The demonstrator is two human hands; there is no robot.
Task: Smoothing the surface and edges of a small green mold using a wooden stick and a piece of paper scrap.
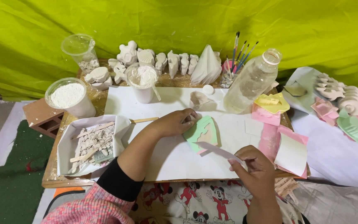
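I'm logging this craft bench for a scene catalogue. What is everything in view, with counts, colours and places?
green mould: one, pale green, on the white sheet at centre, under the left hand
white strip: one, white, held over the mould's near edge
white figurines: several, white, in a row at the back
powder tubs: two, clear with white powder, back left
empty cup: one, clear, far left back
paper tray: one, white, holds broken white pieces, left
brushes: several, dark handles, back centre
plastic bottle: one, clear, right of centre
pink moulds: several, pink, right
table: one, wooden
left hand: on the mould
right hand: pinching the strip
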